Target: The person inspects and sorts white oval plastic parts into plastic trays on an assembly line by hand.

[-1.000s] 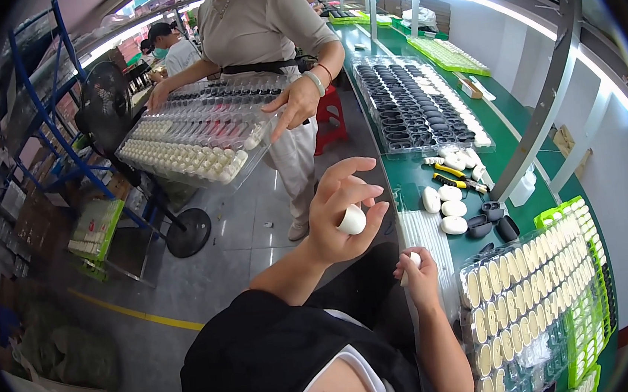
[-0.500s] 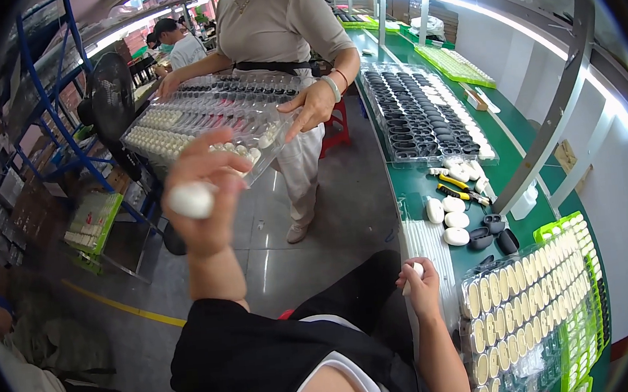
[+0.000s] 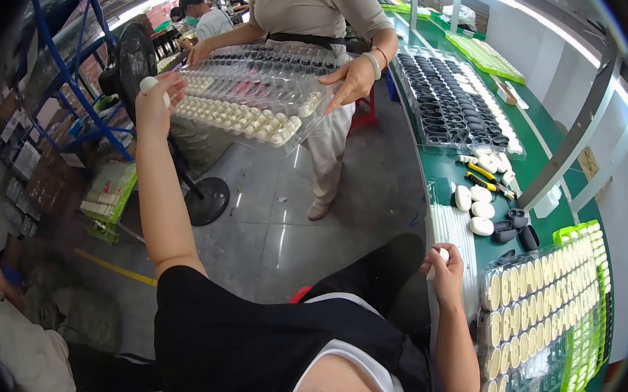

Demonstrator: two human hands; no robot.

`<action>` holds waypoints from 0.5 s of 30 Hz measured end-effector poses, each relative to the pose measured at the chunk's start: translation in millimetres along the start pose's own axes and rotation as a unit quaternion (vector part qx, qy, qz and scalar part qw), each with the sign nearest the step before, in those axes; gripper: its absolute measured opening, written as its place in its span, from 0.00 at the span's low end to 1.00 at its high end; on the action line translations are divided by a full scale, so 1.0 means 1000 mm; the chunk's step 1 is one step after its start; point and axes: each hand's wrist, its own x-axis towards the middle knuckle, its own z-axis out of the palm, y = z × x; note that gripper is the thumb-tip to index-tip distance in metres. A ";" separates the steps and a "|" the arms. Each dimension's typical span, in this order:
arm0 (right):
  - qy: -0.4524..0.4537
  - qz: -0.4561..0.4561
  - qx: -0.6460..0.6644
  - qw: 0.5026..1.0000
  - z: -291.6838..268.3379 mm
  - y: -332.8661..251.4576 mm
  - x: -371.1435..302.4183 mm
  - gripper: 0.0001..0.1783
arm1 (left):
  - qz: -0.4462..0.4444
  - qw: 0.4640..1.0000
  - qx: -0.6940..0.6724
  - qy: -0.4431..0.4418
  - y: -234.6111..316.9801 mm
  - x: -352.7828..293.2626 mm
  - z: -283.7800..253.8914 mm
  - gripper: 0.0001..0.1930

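Note:
My left arm stretches out ahead, and my left hand (image 3: 155,105) grips a small white rounded piece (image 3: 148,84) at the left edge of a clear plastic tray (image 3: 307,138). A co-worker's two hands hold this tray, which carries rows of cream pieces (image 3: 244,118) and other small parts. Closer in, my right hand (image 3: 446,266) is closed around another small white piece (image 3: 442,255), partly hidden by the fingers, beside the green workbench (image 3: 442,166).
White rounded cases (image 3: 481,210), black cases (image 3: 504,231) and yellow-handled pliers (image 3: 481,181) lie on the bench at the right. Filled trays stand nearer and farther along it. A black floor fan (image 3: 136,62) and a blue rack (image 3: 68,72) stand at left.
My left hand has moved away and to the left, reaching the tray's left edge with the white piece still held. My right hand stays by the bench. The whole view has shifted somewhat.

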 end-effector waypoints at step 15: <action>0.027 -0.010 0.002 1.000 -0.002 -0.001 -0.001 0.06 | -0.199 0.895 0.293 0.269 -0.048 0.151 -0.196 0.33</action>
